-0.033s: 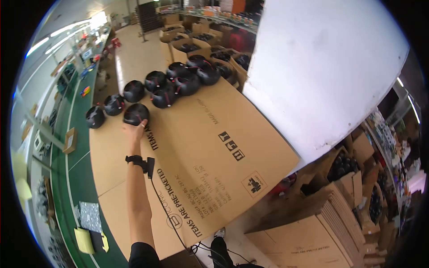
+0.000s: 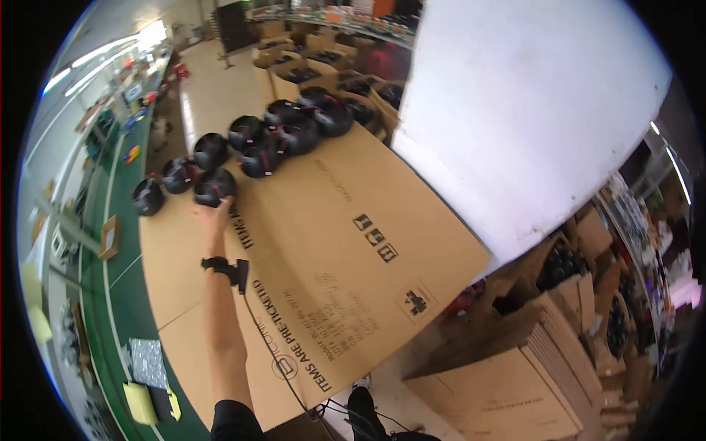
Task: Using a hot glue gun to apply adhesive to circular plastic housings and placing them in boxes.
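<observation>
The left grip (image 2: 213, 214) is closing its fingers on a black helmet (image 2: 215, 186), with more helmets (image 2: 283, 132) lying beyond it on flattened cardboard (image 2: 346, 242).

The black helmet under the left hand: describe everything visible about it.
The black helmet is rounded and glossy, like hard plastic, with a small red mark near its lower edge. It rests on the flattened brown cardboard sheet, at the near end of a row of similar black helmets. The left hand reaches up from below, its fingers touching the lower rim. A neighbouring helmet sits close on its left.
</observation>
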{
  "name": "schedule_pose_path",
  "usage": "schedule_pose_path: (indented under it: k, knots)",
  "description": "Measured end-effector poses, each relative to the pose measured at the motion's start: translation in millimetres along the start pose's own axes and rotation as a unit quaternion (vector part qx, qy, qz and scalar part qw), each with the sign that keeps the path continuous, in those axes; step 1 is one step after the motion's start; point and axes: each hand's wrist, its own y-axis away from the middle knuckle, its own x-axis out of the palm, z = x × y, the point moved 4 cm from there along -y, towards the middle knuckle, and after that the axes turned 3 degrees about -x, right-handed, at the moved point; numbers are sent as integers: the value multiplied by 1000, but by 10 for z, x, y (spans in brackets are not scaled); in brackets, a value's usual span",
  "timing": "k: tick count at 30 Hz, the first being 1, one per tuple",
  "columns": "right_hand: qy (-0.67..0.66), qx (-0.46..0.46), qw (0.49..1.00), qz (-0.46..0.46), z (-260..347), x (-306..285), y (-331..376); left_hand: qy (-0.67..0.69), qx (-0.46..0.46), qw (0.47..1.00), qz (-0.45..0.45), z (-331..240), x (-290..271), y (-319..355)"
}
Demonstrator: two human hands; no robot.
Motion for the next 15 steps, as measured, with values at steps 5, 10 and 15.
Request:
schedule_pose_path:
  k: [5,10,15]
  knots:
    - [-21,-164,986,19,-415,229,-322,-8,82,971,225,-305,1205,1344]
    - [212,-299,888,-276,178,140,-42,49,191,884,424,38,1215,2590]
    - [167,-313,817,-455,1108,-923,274,62,252,849,460,674,427,2073]
